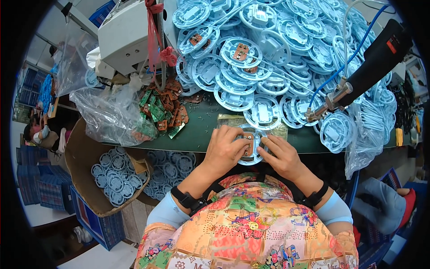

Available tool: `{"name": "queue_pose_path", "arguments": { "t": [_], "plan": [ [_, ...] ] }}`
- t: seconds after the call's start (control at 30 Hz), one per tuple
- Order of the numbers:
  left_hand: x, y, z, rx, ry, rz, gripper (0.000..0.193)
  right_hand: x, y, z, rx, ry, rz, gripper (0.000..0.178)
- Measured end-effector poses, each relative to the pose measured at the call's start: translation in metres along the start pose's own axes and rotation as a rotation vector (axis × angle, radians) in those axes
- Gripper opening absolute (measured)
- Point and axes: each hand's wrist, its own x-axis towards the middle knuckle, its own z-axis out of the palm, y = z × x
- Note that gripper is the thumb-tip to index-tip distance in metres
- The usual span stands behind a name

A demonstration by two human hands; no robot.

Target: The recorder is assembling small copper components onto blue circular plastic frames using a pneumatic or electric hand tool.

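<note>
Nearest us, black wrist straps sit on both forearms, close under the bench edge. Beyond them, the left hand is curled round the left side of a pale blue wheel-shaped part, fingertips bent in over a copper-brown circuit board. The right hand pinches the right rim with thumb and forefinger. The part lies between the 2 hands, at the near edge of the bench, with the board in its middle. We cannot tell whether the board sits flat (the left fingers hide much of it). If it is cocked, uneven finger pressure could crack it or lift a corner. A slack grip, we judge, could let the part tip nearward off the edge.

Near left, below bench height, a cardboard box holds more blue parts.

Under the far side of the part lies a yellowish pad; a slip there would shift the work. On the green bench, farther left, tiny loose bits are scattered; 1 caught underneath could keep a part from lying flat. Loose boards overlap there, so corners may snag.

Far right, a black pistol-shaped tool overhangs; a raised right hand might knock it. Farthest, a heaped pile of blue parts leans nearward and could slide if nudged.
</note>
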Motion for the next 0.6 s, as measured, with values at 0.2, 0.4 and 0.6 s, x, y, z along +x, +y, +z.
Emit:
{"name": "queue_pose_path", "arguments": {
  "t": [0.2,0.4,0.6],
  "plan": [
    [0.005,0.005,0.001,0.021,-0.035,-0.003,0.024,-0.002,0.001,-0.001,-0.006,-0.001,0.0,0.036],
    [-0.001,0.008,-0.003,0.05,-0.05,-0.007,0.028,0.001,0.004,-0.042,0.039,0.247,0.099,0.035],
    [-0.013,0.007,-0.003,0.05,-0.14,-0.067,0.039,-0.053,0.078,-0.168,-0.233,0.979,0.608,0.018]
  ]
}}
